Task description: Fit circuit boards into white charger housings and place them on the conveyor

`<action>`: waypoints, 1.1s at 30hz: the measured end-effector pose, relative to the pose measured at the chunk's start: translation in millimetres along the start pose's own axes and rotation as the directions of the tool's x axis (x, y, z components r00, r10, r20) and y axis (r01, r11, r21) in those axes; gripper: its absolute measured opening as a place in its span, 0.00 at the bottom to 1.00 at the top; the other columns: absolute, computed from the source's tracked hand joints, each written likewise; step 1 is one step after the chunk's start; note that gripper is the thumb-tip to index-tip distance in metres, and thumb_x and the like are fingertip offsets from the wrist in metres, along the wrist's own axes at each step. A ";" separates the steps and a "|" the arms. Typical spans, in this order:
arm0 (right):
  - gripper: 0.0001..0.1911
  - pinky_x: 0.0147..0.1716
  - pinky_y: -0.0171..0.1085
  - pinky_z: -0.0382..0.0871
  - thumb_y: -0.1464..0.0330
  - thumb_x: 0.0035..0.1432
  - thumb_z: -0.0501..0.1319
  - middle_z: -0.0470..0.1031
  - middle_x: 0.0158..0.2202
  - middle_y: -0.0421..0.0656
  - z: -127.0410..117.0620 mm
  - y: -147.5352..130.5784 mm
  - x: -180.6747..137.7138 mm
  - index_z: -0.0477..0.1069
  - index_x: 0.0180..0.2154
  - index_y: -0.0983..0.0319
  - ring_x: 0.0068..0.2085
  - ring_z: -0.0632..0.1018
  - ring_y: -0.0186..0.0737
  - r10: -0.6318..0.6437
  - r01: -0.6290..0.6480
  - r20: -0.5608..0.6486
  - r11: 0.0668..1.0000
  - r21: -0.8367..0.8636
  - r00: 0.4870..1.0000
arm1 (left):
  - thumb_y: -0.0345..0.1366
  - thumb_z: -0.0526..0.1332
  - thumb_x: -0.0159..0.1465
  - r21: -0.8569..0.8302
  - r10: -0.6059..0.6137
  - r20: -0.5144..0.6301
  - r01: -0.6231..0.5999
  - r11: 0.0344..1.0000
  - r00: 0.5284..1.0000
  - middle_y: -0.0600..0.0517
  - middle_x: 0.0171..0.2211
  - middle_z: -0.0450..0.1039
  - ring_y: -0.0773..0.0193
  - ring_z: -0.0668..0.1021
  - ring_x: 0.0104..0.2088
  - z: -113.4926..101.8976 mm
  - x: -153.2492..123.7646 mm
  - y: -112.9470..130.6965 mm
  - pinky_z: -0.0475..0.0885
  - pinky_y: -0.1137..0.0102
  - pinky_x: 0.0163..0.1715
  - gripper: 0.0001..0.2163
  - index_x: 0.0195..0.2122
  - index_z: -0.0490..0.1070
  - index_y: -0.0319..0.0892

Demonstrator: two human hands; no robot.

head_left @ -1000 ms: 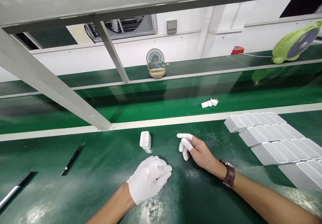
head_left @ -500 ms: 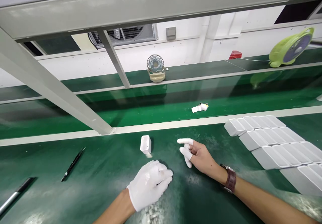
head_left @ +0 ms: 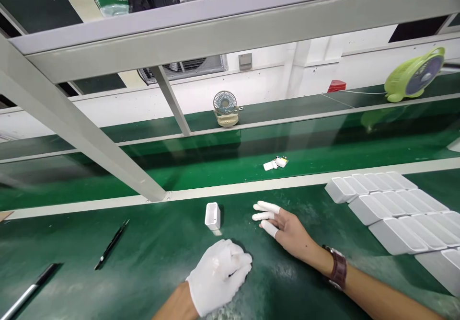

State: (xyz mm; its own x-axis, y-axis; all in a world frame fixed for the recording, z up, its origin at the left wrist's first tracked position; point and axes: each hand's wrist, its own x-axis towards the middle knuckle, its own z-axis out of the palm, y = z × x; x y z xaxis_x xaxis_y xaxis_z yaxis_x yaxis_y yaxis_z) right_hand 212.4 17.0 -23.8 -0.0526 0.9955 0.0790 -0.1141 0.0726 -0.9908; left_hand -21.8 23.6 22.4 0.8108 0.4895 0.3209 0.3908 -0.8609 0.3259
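Note:
My left hand (head_left: 219, 276), in a white glove, rests on the green bench with its fingers curled into a loose fist; nothing shows in it. My right hand (head_left: 282, 225) lies flat a little to the right, fingers stretched out and apart, with white finger cots on three fingertips and a brown watch on the wrist. A small white open-topped case (head_left: 212, 215) stands upright just beyond the left hand, touched by neither hand. A small white part with a yellow bit (head_left: 275, 163) lies on the green conveyor belt (head_left: 323, 154) beyond the bench.
Rows of white cases (head_left: 391, 204) lie side by side at the right of the bench. Black tweezers (head_left: 111, 244) and a dark pen-like tool (head_left: 28, 291) lie at the left. A grey frame beam (head_left: 82, 138) slants overhead. A small fan (head_left: 225, 108) and a green fan (head_left: 415, 74) stand on the far shelf.
My right hand's fingers have uncurled and now lie stretched out. The small part on the belt has travelled leftward. The view has tilted upward.

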 end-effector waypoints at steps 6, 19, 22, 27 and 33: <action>0.25 0.35 0.47 0.78 0.53 0.58 0.65 0.78 0.47 0.51 -2.6 -8.8 6.5 0.71 0.52 0.59 0.39 0.80 0.46 0.063 -0.037 -0.161 0.986 0.162 0.985 | 0.31 0.59 0.64 -0.205 -0.195 0.027 0.196 0.959 0.980 0.51 0.33 0.75 0.66 0.76 0.31 7.3 -2.6 2.6 0.73 0.69 0.35 0.08 0.42 0.77 0.46; 0.26 0.29 0.42 0.74 0.58 0.58 0.65 0.76 0.43 0.47 -6.3 11.4 14.5 0.67 0.55 0.60 0.35 0.79 0.42 0.075 0.050 -0.283 0.912 0.408 0.956 | 0.40 0.64 0.63 -0.637 -0.615 0.064 0.506 0.582 0.786 0.37 0.56 0.70 0.50 0.73 0.58 45.7 79.1 -21.4 0.65 0.50 0.61 0.20 0.54 0.69 0.38; 0.26 0.29 0.41 0.73 0.58 0.57 0.65 0.76 0.41 0.46 -6.6 10.9 15.6 0.68 0.54 0.61 0.35 0.77 0.41 0.066 0.056 -0.293 0.919 0.390 0.954 | 0.37 0.66 0.59 -0.293 -0.600 -0.160 0.542 0.788 0.784 0.38 0.65 0.60 0.42 0.58 0.67 58.2 105.3 -25.2 0.57 0.44 0.65 0.20 0.52 0.73 0.40; 0.25 0.28 0.40 0.73 0.56 0.58 0.65 0.76 0.34 0.42 -4.7 4.4 15.4 0.69 0.52 0.62 0.30 0.75 0.37 0.060 0.060 -0.298 0.924 0.378 0.953 | 0.30 0.59 0.64 -0.129 -0.473 -0.271 0.455 0.881 0.839 0.42 0.63 0.62 0.47 0.63 0.65 64.8 106.0 -3.4 0.63 0.48 0.62 0.15 0.51 0.73 0.43; 0.27 0.28 0.41 0.74 0.52 0.56 0.66 0.77 0.37 0.46 -4.1 -2.7 11.8 0.71 0.50 0.62 0.31 0.78 0.40 0.048 0.028 -0.226 0.947 0.321 0.973 | 0.28 0.62 0.62 0.157 -0.054 -0.437 0.135 0.978 0.898 0.44 0.59 0.65 0.49 0.65 0.63 20.4 56.2 15.0 0.65 0.49 0.60 0.23 0.58 0.65 0.49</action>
State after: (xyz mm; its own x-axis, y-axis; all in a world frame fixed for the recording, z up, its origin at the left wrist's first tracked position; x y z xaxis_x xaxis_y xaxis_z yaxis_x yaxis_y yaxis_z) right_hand 216.2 28.8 -20.6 0.1673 0.9859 0.0050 -0.4283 0.0773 -0.9003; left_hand 38.5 35.4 27.1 0.5160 0.5467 0.6594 0.5602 -0.7978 0.2229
